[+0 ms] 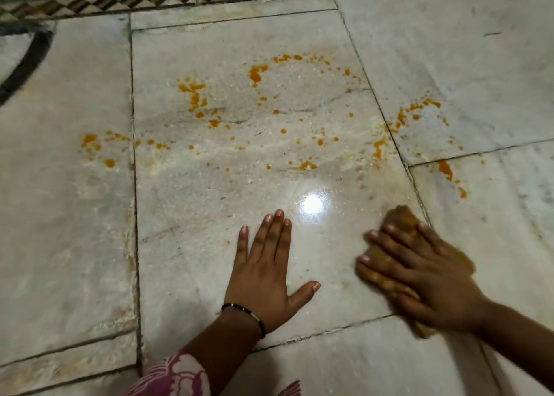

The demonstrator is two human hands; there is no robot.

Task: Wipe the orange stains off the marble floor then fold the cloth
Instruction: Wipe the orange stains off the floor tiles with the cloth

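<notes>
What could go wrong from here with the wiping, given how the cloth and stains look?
1. The cloth under the right hand already looks orange-brown, so it may smear the orange stains rather than lift them.
2. Stains cross the tile joints; residue could lodge there.
3. The left hand rests flat on glossy, possibly wet marble and might slip.

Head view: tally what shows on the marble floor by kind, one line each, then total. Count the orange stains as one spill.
Hands: 2, left hand flat on floor, right hand pressing cloth
Cloth: 1
Bracelet: 1
Orange stains: 1 scattered spill
Total: 5
</notes>
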